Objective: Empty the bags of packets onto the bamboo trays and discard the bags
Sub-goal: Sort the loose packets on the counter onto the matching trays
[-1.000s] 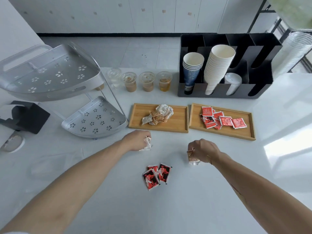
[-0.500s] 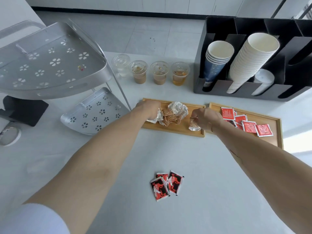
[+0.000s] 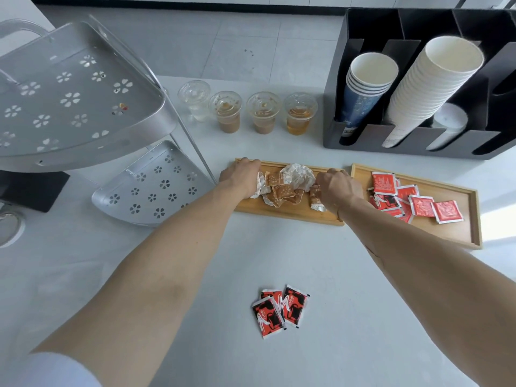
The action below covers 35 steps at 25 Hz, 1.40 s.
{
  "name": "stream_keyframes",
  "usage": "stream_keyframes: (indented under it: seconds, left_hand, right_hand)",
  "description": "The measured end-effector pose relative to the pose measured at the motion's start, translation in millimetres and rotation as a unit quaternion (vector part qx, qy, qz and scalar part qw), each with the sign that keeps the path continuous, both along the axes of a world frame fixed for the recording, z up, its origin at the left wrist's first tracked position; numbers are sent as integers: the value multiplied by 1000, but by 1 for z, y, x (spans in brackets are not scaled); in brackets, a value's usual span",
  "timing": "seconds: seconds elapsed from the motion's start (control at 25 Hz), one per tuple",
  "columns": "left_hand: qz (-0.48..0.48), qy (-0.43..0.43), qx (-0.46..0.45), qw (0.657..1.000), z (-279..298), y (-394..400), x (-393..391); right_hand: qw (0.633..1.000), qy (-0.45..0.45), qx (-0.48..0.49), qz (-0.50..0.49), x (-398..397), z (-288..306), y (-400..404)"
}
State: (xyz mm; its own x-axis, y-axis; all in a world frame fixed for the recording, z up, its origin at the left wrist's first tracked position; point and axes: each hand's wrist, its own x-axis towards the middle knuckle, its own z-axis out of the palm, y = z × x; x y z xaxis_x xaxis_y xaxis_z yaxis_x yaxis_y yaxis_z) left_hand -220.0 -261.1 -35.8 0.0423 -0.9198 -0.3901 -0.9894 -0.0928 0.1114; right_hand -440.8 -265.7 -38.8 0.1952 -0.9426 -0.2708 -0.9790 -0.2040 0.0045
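Both hands now farther in over the left bamboo tray (image 3: 287, 216) than half a second ago, left hand (image 3: 242, 177) slid from the tray's left end toward the pile, right hand (image 3: 336, 188) lower and more to the right edge. Brown packets (image 3: 282, 191) heaped mid-tray, with a crumpled clear bag (image 3: 298, 174) lying on top at the far side. Left hand curled, fingers closed around a crumpled whitish packet (image 3: 259, 185) at the pile's left edge. Right hand also curled, fingers pinched on a single brown packet (image 3: 317, 198) that hangs down onto the tray near its right end.

Right of centre, a second bamboo tray (image 3: 458, 233), just beside the first, carrying scattered red packets (image 3: 413, 201) toward its left and middle. Lower centre of the frame, on the white table (image 3: 349, 303), three red-and-black packets (image 3: 279, 310) overlapping, well apart from both trays.

Upper centre, four lidded clear cups (image 3: 248, 110) in a row, the leftmost with clear liquid, the others with brown or amber drink. Upper right, a black cup holder (image 3: 413, 141) with a blue-sided stack of paper cups (image 3: 365, 88) and a taller white stack (image 3: 430, 85) leaning in its slots. Left side, a silver two-tier corner rack (image 3: 83, 107) with flower-shaped cut-outs, lower shelf near the left tray's end. Far left edge, a dark object partly hidden beneath the rack, too cut off to identify. White sleeve (image 3: 55, 370) at the bottom left corner.
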Motion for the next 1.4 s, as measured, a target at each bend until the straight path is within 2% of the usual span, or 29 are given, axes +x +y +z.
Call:
stream_keyframes:
  seconds: [0.2,0.4,0.68,0.84,1.08,1.4]
  left_hand:
    - [11,-2,-81,997,13,24,-9]
    - [8,22,-107,994,25,76,-23]
    - [25,102,-19,994,11,187,-42]
    - [57,170,-14,984,-7,246,-51]
    - [72,135,-2,988,-23,285,-46]
    - [89,123,-35,988,-25,288,-62]
  right_hand:
    - [1000,-10,-2,13,-5,12,26]
    - [999,-13,-37,19,-24,23,75]
    - [993,-69,96,14,-50,22,168]
    - [991,-99,88,23,-51,11,216]
    - [994,-64,74,52,-41,1,243]
    - [993,-102,62,-7,-2,-14,252]
